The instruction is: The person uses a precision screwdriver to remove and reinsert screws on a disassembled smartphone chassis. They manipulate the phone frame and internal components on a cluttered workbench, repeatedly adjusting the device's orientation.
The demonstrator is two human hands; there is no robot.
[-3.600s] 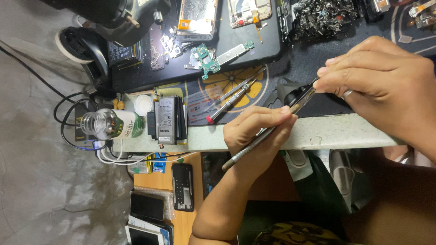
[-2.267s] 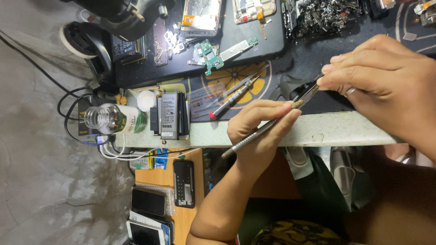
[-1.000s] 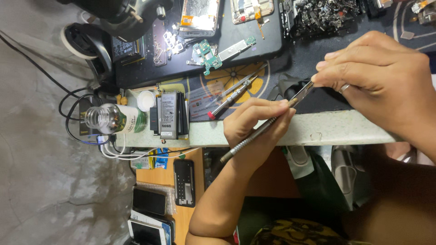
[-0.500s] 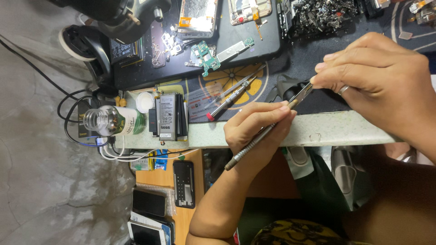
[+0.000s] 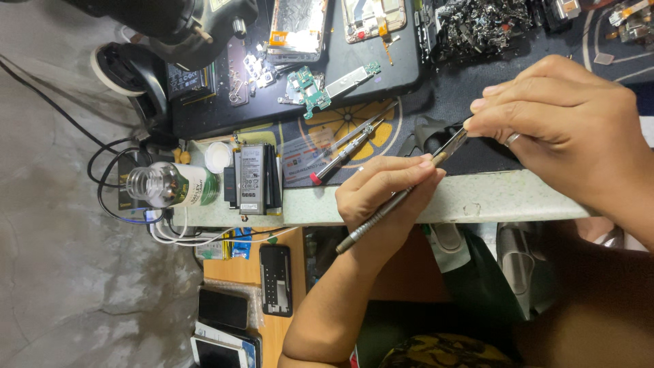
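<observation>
Nearest you, at 6 o'clock below the bench edge, a black phone [image 5: 275, 279] lies on a wooden shelf, with more handsets [image 5: 222, 308] stacked toward 7 o'clock.

Your left hand [image 5: 387, 197] comes up from 6 o'clock and rests on the pale, speckled bench [image 5: 518, 197]. Its grip is clenched around a slim metal screwdriver [image 5: 381, 217], held pen-fashion, the shaft slanting up toward 2 o'clock.

Your right hand [image 5: 572, 129], a ring on one finger, enters from 3 o'clock. Its fingertips [image 5: 480, 116] are bunched at the screwdriver's tip, over a small dark part [image 5: 428, 135] lying on the mat just past the bench edge. Whether that grip pinches the part or merely steadies the tip cannot be told.

At 9 o'clock of your left hand, a stack of phone batteries [image 5: 252, 178] sits on the bench, just beside a clear bottle [image 5: 170, 185] with a green label and a white cap [image 5: 216, 157]. Black and white cables [image 5: 122, 204] loop off the bench end beneath them.

Farther on, at 11 o'clock of the left hand, a pair of tweezers [image 5: 357, 133] and a red-tipped tool [image 5: 334, 165] lie together on the printed mat. Beyond them, a green circuit board [image 5: 306, 88] rests on a black tray [image 5: 381, 68], and at 1 o'clock, along the far edge, a heap of small metal parts [image 5: 484, 24].
</observation>
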